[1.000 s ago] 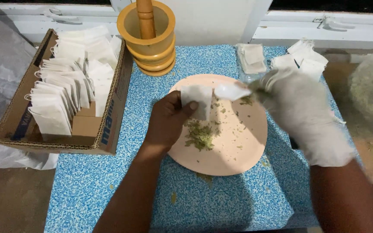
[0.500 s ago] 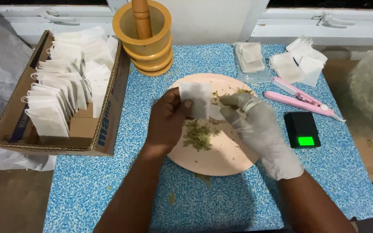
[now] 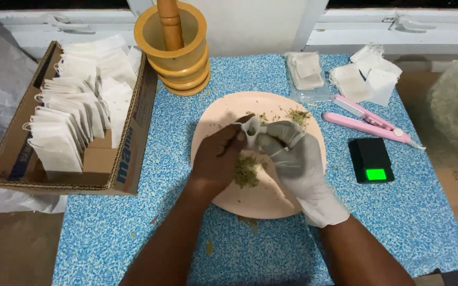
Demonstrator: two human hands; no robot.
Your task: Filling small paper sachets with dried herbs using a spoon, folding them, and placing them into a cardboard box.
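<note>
Fingers of the bare left hand [image 3: 221, 159] and the gloved right hand [image 3: 292, 156] are pinched on a small white bag [image 3: 252, 128], held above a pink plate [image 3: 271, 193] scattered with dried herbs [image 3: 246, 172].

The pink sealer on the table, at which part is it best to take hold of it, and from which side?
Probably take the pink sealer around the middle of its long body, coming from above. It lies flat and slanted on the table, beside the scale, with free cloth along both long sides. The right hand is nearest, though it and the left hand now hold a small bag.
</note>
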